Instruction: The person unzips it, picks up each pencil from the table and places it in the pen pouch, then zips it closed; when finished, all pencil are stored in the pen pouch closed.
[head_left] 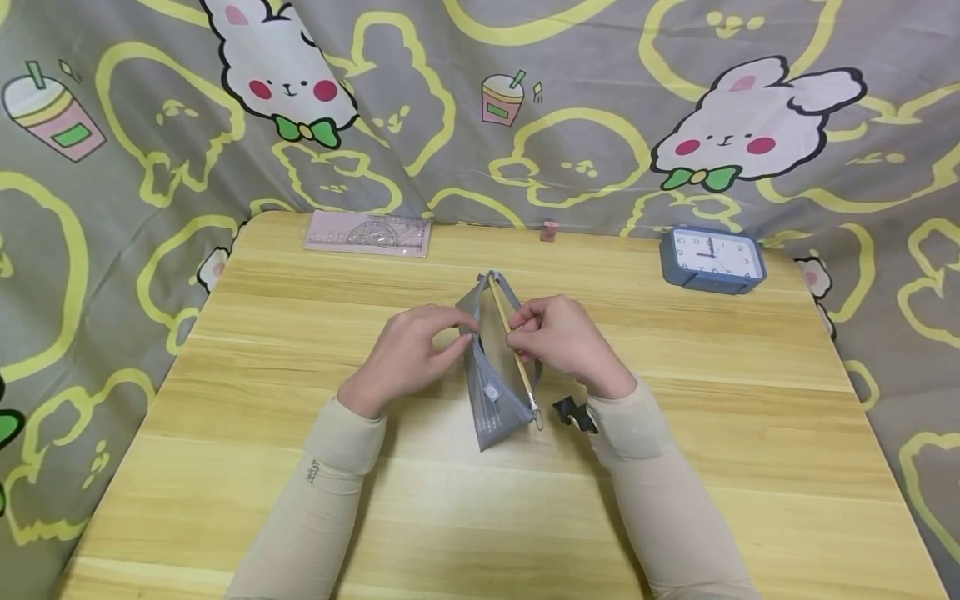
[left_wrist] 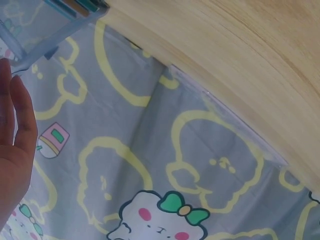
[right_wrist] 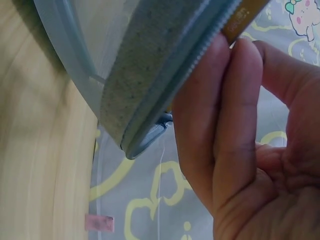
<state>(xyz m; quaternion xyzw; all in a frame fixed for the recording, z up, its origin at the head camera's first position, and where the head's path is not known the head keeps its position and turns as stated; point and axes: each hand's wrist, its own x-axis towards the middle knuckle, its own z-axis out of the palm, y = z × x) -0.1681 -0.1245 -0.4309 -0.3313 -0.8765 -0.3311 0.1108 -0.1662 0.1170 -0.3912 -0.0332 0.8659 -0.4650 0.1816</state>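
Note:
A grey see-through zip pouch [head_left: 486,412] is held up over the table with its zipped mouth spread. My left hand [head_left: 412,350] pinches the pouch's left edge between thumb and fingers. Between the thumb and fingertips of my right hand [head_left: 558,337] is a slim yellow-brown pencil [head_left: 524,375], lying lengthwise along the open mouth. Up close in the right wrist view, the orange-gold pencil [right_wrist: 245,20] shows small lettering beside the zipper teeth. Several thin coloured sticks [left_wrist: 75,7] show through the pouch in the left wrist view.
At the back left lies a pink packet with a protractor ruler [head_left: 367,233]. A small pinkish piece [head_left: 550,232] is at the back edge. A blue clock [head_left: 712,260] stands at the back right. A small black object [head_left: 573,412] shows by my right cuff. A patterned curtain [head_left: 420,100] hangs behind.

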